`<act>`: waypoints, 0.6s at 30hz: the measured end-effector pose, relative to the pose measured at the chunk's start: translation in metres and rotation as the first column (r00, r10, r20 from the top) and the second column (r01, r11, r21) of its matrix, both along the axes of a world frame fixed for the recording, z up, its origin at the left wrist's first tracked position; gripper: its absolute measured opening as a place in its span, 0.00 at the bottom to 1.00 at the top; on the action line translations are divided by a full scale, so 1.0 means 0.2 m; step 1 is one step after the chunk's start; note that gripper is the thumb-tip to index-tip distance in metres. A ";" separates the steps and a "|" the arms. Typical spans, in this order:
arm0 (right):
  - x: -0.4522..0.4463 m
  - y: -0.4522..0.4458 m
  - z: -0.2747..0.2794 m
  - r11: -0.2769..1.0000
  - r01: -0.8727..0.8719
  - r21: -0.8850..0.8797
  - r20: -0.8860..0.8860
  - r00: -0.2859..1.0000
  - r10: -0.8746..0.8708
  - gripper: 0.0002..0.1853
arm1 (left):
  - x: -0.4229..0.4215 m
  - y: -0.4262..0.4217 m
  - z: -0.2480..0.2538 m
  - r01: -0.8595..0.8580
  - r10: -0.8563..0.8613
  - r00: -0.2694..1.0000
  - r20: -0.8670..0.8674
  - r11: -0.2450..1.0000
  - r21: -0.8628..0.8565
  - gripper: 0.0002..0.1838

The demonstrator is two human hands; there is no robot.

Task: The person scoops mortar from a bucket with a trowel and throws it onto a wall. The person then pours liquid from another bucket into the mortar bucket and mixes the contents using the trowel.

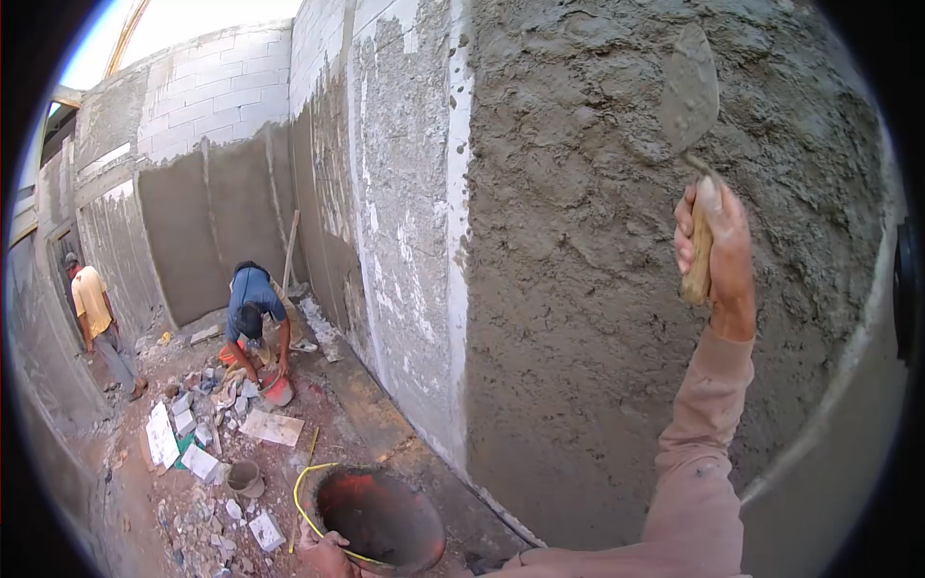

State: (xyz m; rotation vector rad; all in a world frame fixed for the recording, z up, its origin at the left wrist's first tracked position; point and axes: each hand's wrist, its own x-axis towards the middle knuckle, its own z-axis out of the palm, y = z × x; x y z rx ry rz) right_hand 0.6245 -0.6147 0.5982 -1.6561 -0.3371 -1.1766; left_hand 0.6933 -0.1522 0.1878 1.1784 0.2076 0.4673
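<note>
My right hand (721, 226) is raised against the wall, its fingers wrapped round the wooden handle of a trowel (691, 91). The mortar-coated blade points up, in front of the rough wet mortar (578, 250) that covers this stretch of wall. Low in the view, my left hand (325, 554) is closed at the rim of a bucket (424, 515), by its yellow handle (301, 482). Grey residue lines the bucket's reddish inside. Part of the left hand is cut off by the lower edge.
A co-worker in a blue shirt (253, 299) bends over a red bucket (277, 390). Another person in a yellow shirt (92, 303) stands at the far left. Broken blocks (202, 462) and a small pail (246, 479) litter the ground. A pole (291, 250) leans in the corner.
</note>
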 end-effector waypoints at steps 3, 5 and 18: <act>-0.17 0.10 -0.73 0.971 -0.237 -0.043 -0.481 0.856 0.187 0.18 | -0.14 0.02 -0.07 0.089 -0.089 0.996 0.024 0.996 -0.002 0.44; -0.25 0.23 -1.25 0.797 -0.413 0.441 -0.690 0.412 0.595 0.23 | -0.26 0.03 -0.13 0.155 -0.156 0.988 0.008 0.987 0.048 0.43; -1.21 1.09 -2.16 0.369 -0.709 -0.600 -0.774 0.632 -0.044 0.18 | -1.27 -0.37 -0.18 0.356 -0.406 0.893 0.191 0.900 0.251 0.35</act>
